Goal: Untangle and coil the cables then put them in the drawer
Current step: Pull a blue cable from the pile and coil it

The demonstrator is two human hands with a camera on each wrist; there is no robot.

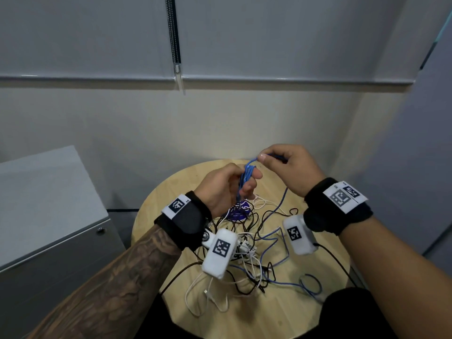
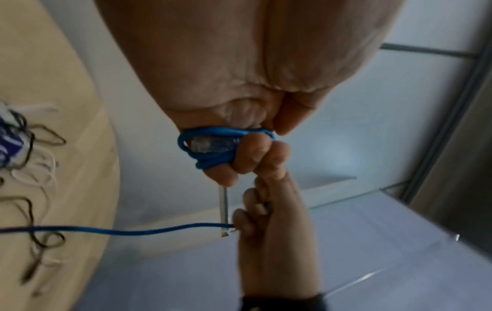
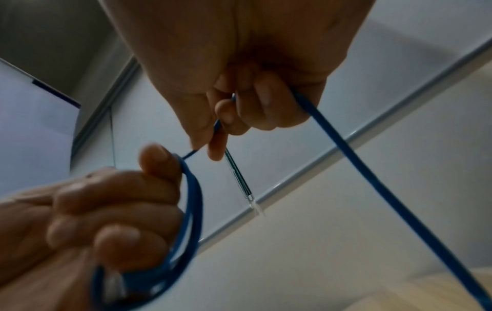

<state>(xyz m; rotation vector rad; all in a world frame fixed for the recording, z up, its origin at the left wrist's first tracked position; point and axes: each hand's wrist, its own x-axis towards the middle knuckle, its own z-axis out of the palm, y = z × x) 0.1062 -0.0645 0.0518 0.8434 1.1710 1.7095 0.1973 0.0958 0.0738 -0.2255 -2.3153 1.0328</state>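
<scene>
Cables [image 1: 247,260] lie tangled on my round wooden table [image 1: 288,311], black, white and blue. My left hand [image 1: 226,189] grips several blue cable [image 2: 213,162] loops above it, while my right hand [image 1: 291,167] pinches the same cable's free run.

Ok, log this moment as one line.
step: coiling blue cable | left hand: holds coil | right hand: pinches strand | rest: tangled on table | drawer: not yet

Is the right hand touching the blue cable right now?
Touching. The right wrist view shows the right hand pinching the blue cable between thumb and fingers.
</scene>
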